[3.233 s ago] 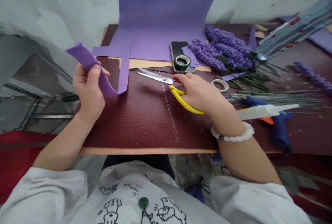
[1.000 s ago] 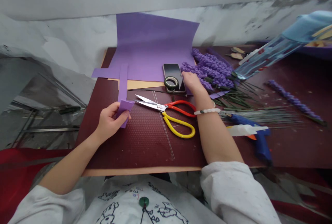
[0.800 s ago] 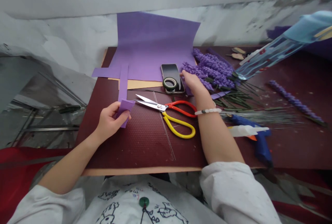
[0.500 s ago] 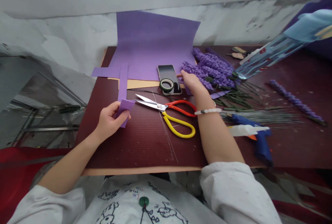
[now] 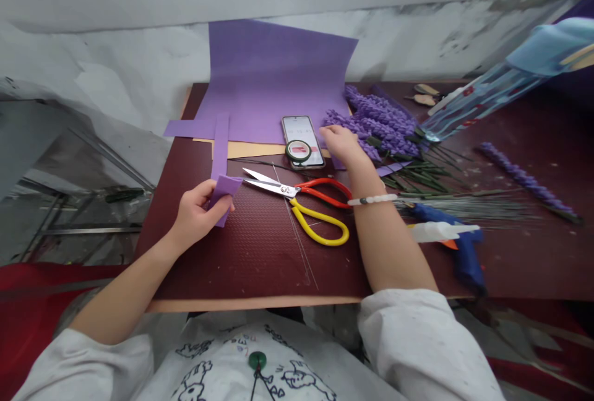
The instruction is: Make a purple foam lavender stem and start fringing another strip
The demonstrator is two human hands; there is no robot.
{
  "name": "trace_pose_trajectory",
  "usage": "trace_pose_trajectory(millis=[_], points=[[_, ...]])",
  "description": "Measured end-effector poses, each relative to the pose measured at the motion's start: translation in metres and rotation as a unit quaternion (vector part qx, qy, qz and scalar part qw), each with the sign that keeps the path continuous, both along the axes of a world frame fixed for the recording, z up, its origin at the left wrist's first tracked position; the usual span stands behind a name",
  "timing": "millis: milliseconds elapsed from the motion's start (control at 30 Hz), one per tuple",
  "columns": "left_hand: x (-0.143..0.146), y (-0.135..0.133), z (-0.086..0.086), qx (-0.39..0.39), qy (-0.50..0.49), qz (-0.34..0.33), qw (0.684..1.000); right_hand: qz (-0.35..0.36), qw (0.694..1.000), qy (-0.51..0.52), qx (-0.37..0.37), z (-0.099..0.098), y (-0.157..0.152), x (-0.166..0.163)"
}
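Note:
My left hand [image 5: 197,212] pinches a folded strip of purple paper [image 5: 224,187] between thumb and fingers, above the table's left part. Just behind it, a flat purple strip [image 5: 221,141] runs back toward the large purple sheet [image 5: 278,85]. My right hand [image 5: 342,144], fingers curled in, is beside the right edge of a phone [image 5: 297,125]; I see nothing held in it. The phone's screen is lit, and a roll of dark green tape [image 5: 298,151] lies on it. Scissors [image 5: 292,192] with red and yellow handles lie partly open between my hands.
Purple flower stems [image 5: 385,122] are heaped right of the phone, with a single flower spike [image 5: 529,178] farther right. Thin wires [image 5: 482,209], a white-nozzled bottle [image 5: 436,232] and a blue glue gun [image 5: 468,258] lie near my right forearm. A clear blue-topped bottle [image 5: 505,85] stands behind.
The phone's screen has gone from dark to lit. My right index finger has drawn back from the phone's side and curled in. The left hand has hardly moved.

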State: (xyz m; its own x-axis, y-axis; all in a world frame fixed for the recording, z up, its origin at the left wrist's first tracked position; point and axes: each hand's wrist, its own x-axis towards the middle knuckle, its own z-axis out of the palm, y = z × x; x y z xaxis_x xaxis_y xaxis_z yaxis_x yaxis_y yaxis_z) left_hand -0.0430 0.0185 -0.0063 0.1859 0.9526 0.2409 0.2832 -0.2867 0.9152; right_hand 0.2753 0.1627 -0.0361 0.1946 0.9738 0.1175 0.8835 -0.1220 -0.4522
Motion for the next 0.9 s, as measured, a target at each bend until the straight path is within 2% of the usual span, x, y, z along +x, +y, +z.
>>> trace_pose_trajectory(millis=[100,200,267,367,500,600,700,800,900], points=[[0.000,0.000,-0.001,-0.003,-0.002,-0.004,1.000,0.016,1.000,0.018,0.015,0.014,-0.011,-0.009],[0.000,0.000,-0.001,-0.005,0.002,-0.003,1.000,0.151,0.988,0.018,0.019,0.027,-0.023,-0.023],[0.000,0.000,-0.002,-0.003,0.007,-0.003,1.000,0.215,0.976,-0.031,0.008,0.033,-0.029,-0.034],[0.000,0.000,-0.001,0.000,0.007,-0.005,1.000,0.227,0.966,-0.122,-0.008,0.037,-0.036,-0.047],[0.000,0.000,0.001,-0.003,0.009,-0.002,1.000,0.168,0.969,-0.180,-0.010,0.044,-0.039,-0.043],[0.000,-0.001,0.002,-0.007,0.020,0.004,1.000,0.066,0.972,-0.227,-0.013,0.049,-0.039,-0.026],[0.001,-0.001,0.001,-0.005,0.029,0.003,1.000,-0.023,0.968,-0.243,-0.057,0.047,-0.036,-0.011],[0.001,0.000,0.001,-0.001,0.030,0.001,1.000,-0.063,0.965,-0.231,-0.107,0.039,-0.033,-0.001],[0.000,0.001,0.000,-0.007,0.024,0.002,1.000,-0.082,0.965,-0.217,-0.122,0.033,-0.032,0.003]])
